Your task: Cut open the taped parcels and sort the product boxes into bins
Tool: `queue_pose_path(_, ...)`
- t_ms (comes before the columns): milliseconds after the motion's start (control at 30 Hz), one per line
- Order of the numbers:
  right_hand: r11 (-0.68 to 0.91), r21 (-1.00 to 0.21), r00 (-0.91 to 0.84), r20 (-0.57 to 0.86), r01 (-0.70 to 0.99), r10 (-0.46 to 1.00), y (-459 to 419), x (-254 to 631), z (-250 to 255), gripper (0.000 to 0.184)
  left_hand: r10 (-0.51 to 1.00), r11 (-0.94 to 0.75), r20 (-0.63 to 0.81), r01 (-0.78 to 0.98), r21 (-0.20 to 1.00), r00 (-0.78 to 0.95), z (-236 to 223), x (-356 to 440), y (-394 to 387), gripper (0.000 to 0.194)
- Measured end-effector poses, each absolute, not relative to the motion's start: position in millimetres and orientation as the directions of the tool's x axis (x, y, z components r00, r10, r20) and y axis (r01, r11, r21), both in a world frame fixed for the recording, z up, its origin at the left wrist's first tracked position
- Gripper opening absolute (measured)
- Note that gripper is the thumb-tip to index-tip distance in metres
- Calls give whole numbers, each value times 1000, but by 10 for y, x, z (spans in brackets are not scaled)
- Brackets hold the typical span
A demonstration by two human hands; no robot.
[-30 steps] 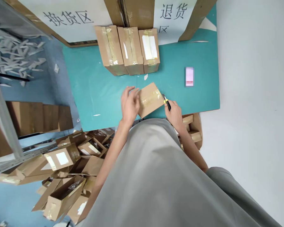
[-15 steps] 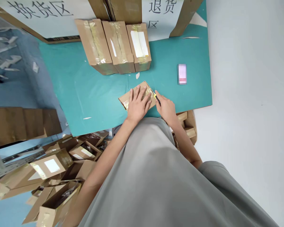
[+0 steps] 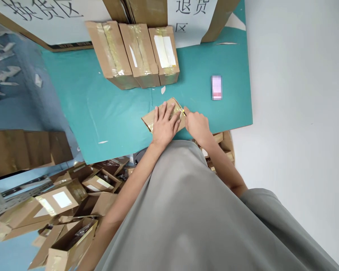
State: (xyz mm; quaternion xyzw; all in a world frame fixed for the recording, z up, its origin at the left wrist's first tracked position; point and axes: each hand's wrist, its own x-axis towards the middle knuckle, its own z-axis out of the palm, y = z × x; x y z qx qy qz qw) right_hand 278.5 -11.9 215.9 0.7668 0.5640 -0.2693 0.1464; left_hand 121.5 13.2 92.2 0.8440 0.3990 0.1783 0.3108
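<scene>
A small taped cardboard box (image 3: 150,117) lies flat on the teal table (image 3: 107,109) near its front edge. My left hand (image 3: 164,125) rests flat on top of it with the fingers spread. My right hand (image 3: 197,125) is closed around a yellow and black box cutter (image 3: 183,111), whose tip touches the box's right end at the tape.
Three taped boxes (image 3: 138,51) stand side by side at the back of the table, below white signs. A small pink and white card (image 3: 216,87) lies to the right. Many opened cartons (image 3: 67,203) are heaped on the floor at the left, more under the table's right end (image 3: 223,146).
The box was tilted up a second ago and now lies flat under my left palm. My right hand has brought the cutter in against the box's right end.
</scene>
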Motion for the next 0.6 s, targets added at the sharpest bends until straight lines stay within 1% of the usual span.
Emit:
queue_pose_path(200, -379, -55, 269, -613, 924, 743, -329, 2739, 2304, 46, 749, -537, 54, 557, 634, 660, 863, 1239, 95, 40)
queue_pose_path(400, -424, -50, 302, -627, 904, 718, -376, 2676, 2289, 51, 739, -535, 34, 557, 635, 673, 944, 1224, 102, 43)
queue_pose_path(600, -451, -82, 314, -609, 889, 728, -365, 2693, 2236, 47, 745, -548, 18, 596, 587, 667, 986, 1206, 114, 44)
